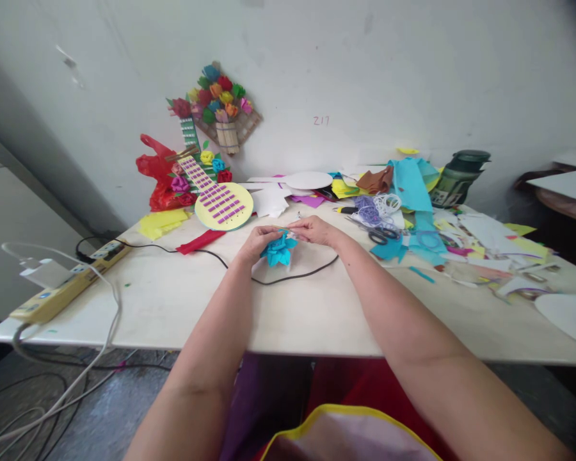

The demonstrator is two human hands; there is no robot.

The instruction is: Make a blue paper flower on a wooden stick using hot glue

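Note:
Both hands meet over the middle of the white table. A blue paper flower [279, 250] with pointed petals is in my left hand [259, 242], whose fingers close on its left side. My right hand [314, 230] is closed in a pinch just right of the flower's top. Between the fingertips runs a thin yellowish strip or stick, too small to name; a small pale piece shows beside the petals. What exactly the right fingertips grip I cannot make out. A black cable [292, 278] curves over the table close below the flower.
Scissors [384, 235] and coiled cord [386, 205] lie right of my hands, before scattered paper scraps [484, 237] and a dark bottle [459, 179]. A yellow paddle-shaped craft [223, 206], red strip [200, 242] and power strip [72, 282] are leftward.

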